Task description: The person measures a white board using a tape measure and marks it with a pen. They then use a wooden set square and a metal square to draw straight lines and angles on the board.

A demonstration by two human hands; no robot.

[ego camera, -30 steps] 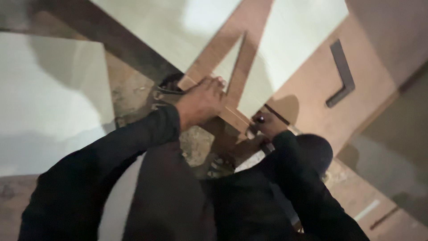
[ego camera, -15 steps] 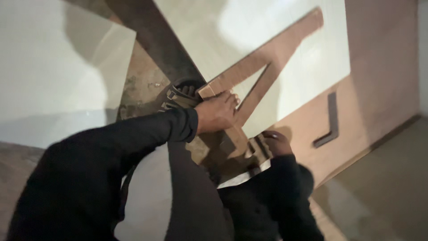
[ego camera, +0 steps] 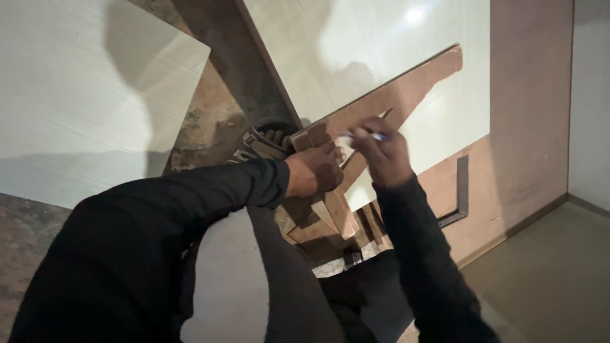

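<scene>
Left hand (ego camera: 314,174) pressed flat, fingers together, on wooden set square (ego camera: 387,98) lying across pale board (ego camera: 356,51); right hand (ego camera: 381,152) clamped on pen (ego camera: 362,136) at its edge. Square likely stiff, light, apt to slide

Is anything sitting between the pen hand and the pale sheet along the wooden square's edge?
Nothing visible does. The right hand holds the pen at the wooden square, over the pale sheet. The left hand presses the square's corner, left of the pen.
</scene>
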